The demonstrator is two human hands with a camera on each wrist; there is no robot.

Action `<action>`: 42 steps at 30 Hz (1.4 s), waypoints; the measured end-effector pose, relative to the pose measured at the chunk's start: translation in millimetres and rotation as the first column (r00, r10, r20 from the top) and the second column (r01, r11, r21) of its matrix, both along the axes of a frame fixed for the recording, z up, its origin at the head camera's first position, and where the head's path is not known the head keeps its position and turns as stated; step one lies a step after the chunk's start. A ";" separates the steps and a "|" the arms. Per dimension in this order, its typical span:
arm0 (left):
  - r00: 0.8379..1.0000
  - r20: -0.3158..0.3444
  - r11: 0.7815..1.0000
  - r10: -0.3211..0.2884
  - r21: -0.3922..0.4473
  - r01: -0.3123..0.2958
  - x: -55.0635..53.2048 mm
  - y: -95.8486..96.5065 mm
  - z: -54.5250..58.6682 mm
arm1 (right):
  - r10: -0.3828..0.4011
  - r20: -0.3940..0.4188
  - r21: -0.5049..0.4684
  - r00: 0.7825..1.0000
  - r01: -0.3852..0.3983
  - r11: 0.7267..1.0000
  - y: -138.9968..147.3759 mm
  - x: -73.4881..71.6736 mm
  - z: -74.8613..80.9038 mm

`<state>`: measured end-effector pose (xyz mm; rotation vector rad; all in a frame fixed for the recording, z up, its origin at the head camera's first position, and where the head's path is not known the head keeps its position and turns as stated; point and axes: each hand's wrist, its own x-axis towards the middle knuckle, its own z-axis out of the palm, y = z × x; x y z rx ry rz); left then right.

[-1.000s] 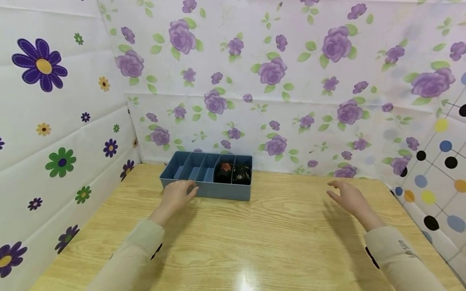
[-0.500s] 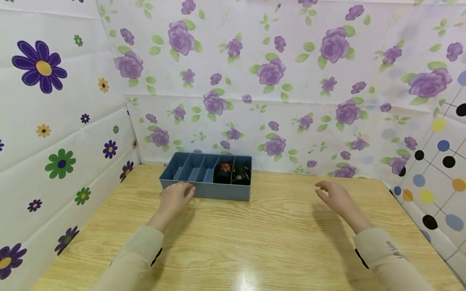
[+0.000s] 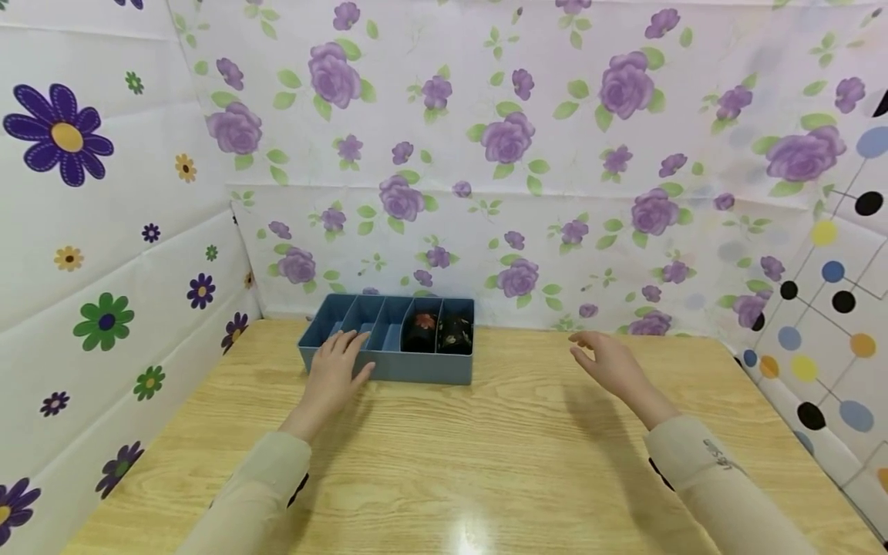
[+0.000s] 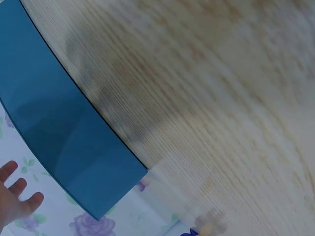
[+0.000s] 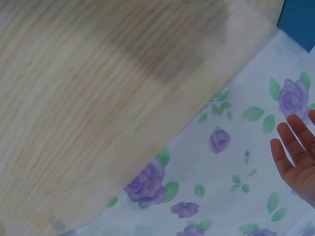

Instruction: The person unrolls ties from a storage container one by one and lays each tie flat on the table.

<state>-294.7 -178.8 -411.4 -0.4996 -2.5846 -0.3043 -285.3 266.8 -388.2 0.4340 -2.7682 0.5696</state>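
Slate-blue rectangular five-compartment plastic box (image 3: 419, 368): far left on the wood-grain worktop (image 3: 444, 455), long axis left to right.
My left fingers (image 3: 336, 348): spread, holding nothing, at its near rim's left part; contact unclear.
My right fingers (image 3: 590, 340): loosely parted, holding nothing, right of it, apart.

From here I count one blue box (image 3: 419, 368) with five compartments (image 3: 393, 333) and two black patterned items (image 3: 420, 336). I also count one left hand (image 3: 334, 376), one right hand (image 3: 610, 364), two pale sleeves (image 3: 257, 482), one wooden table (image 3: 458, 447) and three patterned wall coverings (image 3: 465, 247).
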 end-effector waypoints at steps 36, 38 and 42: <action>0.975 0.214 0.997 -0.066 -0.036 0.075 -14.3 0.1 -14.7 | 0.217 -0.080 -0.142 0.973 -0.226 0.964 -115.1 -38.1 1.4; 0.971 0.229 0.996 -0.072 -0.033 0.082 -14.1 1.6 -15.1 | 0.234 -0.083 -0.177 0.969 -0.246 0.953 -120.6 -42.0 -2.5; 0.971 0.230 0.997 -0.063 -0.034 0.073 -13.8 3.9 -17.3 | 0.261 -0.078 -0.232 0.962 -0.273 0.934 -133.8 -50.4 -11.2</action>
